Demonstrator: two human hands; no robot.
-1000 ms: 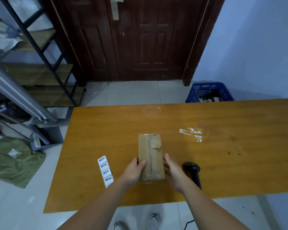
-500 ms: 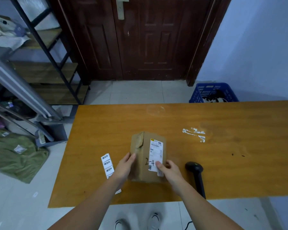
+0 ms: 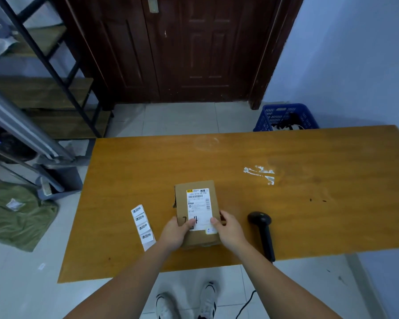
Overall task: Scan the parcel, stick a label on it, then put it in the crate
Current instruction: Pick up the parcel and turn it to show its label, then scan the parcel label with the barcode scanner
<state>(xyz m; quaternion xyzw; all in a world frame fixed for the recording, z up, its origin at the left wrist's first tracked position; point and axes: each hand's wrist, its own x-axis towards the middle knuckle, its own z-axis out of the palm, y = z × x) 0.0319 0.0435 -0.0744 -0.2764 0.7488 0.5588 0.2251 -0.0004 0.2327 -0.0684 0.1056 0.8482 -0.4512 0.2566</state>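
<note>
A small brown cardboard parcel lies on the orange wooden table, its white shipping label with a barcode facing up. My left hand grips its near left edge, thumb on the label. My right hand grips the near right edge. A strip of white stickers lies on the table just left of my left hand. A black handheld scanner lies to the right of my right hand. The blue plastic crate stands on the floor beyond the table's far edge.
White tape scraps are stuck on the table to the right of the parcel. A dark metal shelf rack stands at the left, with a green bag on the floor below it. A brown door is straight ahead.
The parcel has been turned over from its taped side to lie flat with the shipping label up. Both hands stayed on its near end throughout.
</note>
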